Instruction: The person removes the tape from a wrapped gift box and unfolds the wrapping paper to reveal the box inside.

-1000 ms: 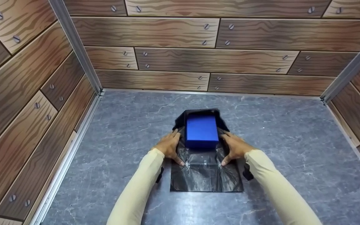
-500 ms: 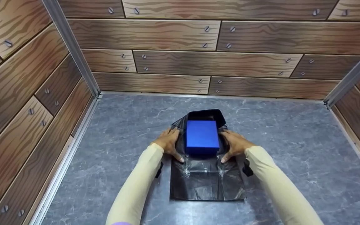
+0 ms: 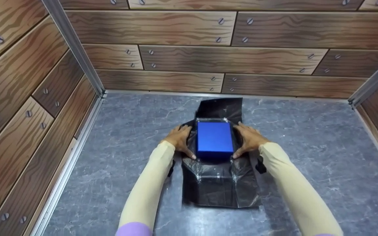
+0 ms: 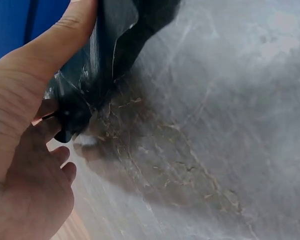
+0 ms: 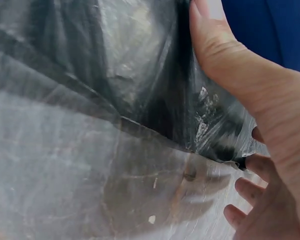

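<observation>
A blue box (image 3: 214, 137) lies on a creased sheet of black plastic (image 3: 220, 191) in the middle of the grey floor. My left hand (image 3: 179, 138) rests at the box's left side, fingers spread, its thumb (image 4: 72, 25) pressing the plastic near the box's front corner. On the opposite side my right hand (image 3: 249, 139) lies the same way, its thumb (image 5: 217, 37) on the plastic beside the box. Both wrist views show the fingers extended along the plastic's edge, with some fingertips partly hidden under it. The plastic reaches out in front of the box and behind it.
Grey marble-patterned floor (image 3: 136, 131) surrounds the plastic. A wood-plank-patterned wall (image 3: 182, 59) closes the back, with similar walls at left and right. Metal strips (image 3: 74, 144) run along the edges and corners.
The plastic's far end, which stood raised behind the box like a hood, now spreads out flatter toward the back wall. Both hands stay beside the box, their thumbs now closer to its front corners.
</observation>
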`<state>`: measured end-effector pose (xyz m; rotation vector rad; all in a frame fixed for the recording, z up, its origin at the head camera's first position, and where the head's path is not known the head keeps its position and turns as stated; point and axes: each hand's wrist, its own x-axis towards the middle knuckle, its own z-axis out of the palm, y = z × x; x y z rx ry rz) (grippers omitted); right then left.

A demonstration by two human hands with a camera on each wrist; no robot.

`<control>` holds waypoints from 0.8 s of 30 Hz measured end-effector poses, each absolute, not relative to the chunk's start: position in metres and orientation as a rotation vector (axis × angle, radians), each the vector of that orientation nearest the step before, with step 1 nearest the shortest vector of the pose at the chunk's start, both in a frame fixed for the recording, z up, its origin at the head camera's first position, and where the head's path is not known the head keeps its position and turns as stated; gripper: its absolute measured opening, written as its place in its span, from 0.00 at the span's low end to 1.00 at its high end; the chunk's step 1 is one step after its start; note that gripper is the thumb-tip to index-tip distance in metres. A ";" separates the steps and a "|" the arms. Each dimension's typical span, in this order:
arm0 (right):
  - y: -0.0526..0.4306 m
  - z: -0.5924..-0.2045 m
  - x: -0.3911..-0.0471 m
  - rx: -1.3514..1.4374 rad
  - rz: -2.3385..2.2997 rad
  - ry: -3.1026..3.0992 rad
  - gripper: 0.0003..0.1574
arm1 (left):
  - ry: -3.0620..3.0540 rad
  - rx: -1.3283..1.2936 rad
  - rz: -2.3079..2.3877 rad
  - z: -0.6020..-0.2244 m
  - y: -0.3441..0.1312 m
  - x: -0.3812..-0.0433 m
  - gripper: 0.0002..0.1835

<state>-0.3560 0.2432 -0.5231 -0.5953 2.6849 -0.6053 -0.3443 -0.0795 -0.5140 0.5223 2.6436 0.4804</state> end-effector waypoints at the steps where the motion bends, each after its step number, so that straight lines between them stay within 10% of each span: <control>1: 0.243 -0.522 -0.358 -0.589 -0.607 2.682 0.81 | 2.643 0.527 0.486 -0.513 -0.080 -0.346 0.69; 24: 0.230 -0.506 -0.397 -0.549 -0.542 2.612 0.79 | 2.606 0.425 0.461 -0.511 -0.078 -0.381 0.73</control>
